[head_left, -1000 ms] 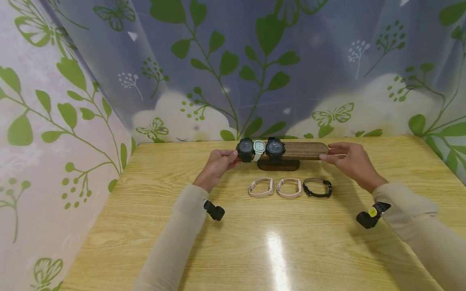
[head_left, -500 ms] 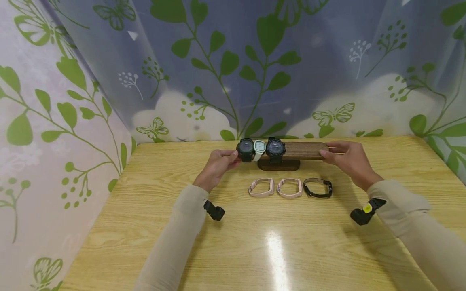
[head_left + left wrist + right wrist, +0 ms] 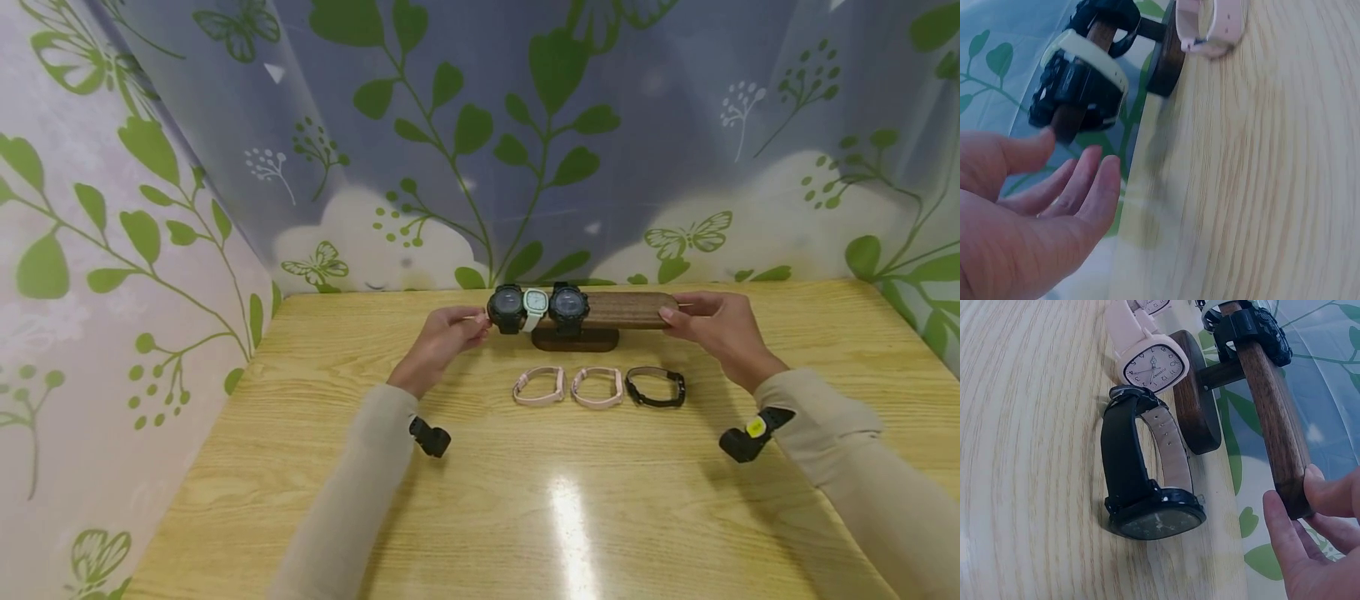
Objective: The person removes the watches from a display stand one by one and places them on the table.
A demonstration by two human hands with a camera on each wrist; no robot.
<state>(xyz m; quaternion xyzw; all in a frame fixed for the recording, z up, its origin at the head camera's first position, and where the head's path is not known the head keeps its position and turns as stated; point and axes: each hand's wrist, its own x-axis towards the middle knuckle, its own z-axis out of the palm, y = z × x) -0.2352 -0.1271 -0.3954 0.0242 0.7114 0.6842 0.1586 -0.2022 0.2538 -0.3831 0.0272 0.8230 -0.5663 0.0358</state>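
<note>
A dark wooden watch stand (image 3: 630,311) stands at the back of the table, its bar carrying a black watch (image 3: 507,304) at the left end, a mint-green watch (image 3: 536,303) and another black watch (image 3: 568,305). My left hand (image 3: 444,340) is beside the bar's left end; in the left wrist view its fingers (image 3: 1100,187) are spread, apart from the stand, with the thumb tip near the bar's end. At the other end my right hand (image 3: 718,329) pinches the bar between thumb and fingers, as the right wrist view shows up close.
In front of the stand, two pink watches (image 3: 561,385) (image 3: 618,387) and a black-strapped watch (image 3: 679,388) lie in a row on the wooden table (image 3: 480,500). A leaf-patterned curtain (image 3: 480,167) hangs behind the table's back edge.
My left hand has let go of the bar's left end and drawn slightly left. My right hand has shifted a little left, its thumb now over the bar's right end.
</note>
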